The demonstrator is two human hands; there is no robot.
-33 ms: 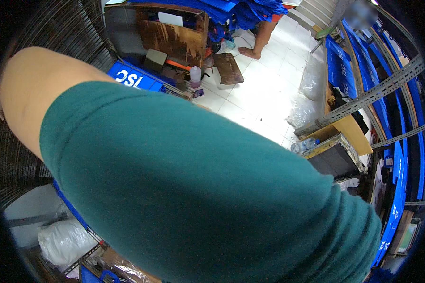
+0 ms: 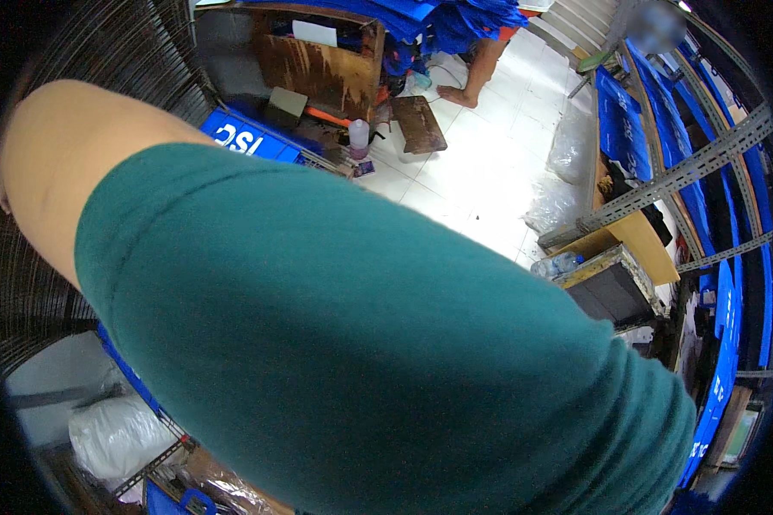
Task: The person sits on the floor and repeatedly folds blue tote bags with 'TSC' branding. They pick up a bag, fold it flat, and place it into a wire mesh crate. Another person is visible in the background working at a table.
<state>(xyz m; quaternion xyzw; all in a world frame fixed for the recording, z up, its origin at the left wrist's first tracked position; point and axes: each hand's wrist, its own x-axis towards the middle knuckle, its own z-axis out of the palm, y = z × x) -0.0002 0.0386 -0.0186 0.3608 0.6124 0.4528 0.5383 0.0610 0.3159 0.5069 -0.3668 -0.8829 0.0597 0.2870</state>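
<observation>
1. Obstruction: a dark green fabric sleeve point(image 2: 386, 326) fills the middle of the view, hiding whatever lies beneath it. A bare arm point(image 2: 103, 163) emerges from its upper-left end and bends at the left rim.
2. Hands: neither the left hand nor the right hand can be identified. A skin-toned sliver shows at the left rim, too small to name. Whether any fingers are apart, together or clamped on something cannot be told.
3. Nearest items: a dark rack of closely layered thin metal wires point(image 2: 137, 60) stands behind the bare arm, cut off by the black rim. Contact cannot be confirmed.
4. A flat blue sheet with white lettering point(image 2: 270, 148) lies beyond the sleeve's upper edge, partly covered by it. The visible strip's long axis slopes from upper left to lower right, roughly along that edge.
5. Also cut off: a crumpled white plastic bag point(image 2: 116, 438), lower left, and a co-worker's bare foot and leg point(image 2: 468, 81), top; that person's upper body is outside the view.
6. A blurred patch point(image 2: 657, 27) at upper right is unreadable.
</observation>
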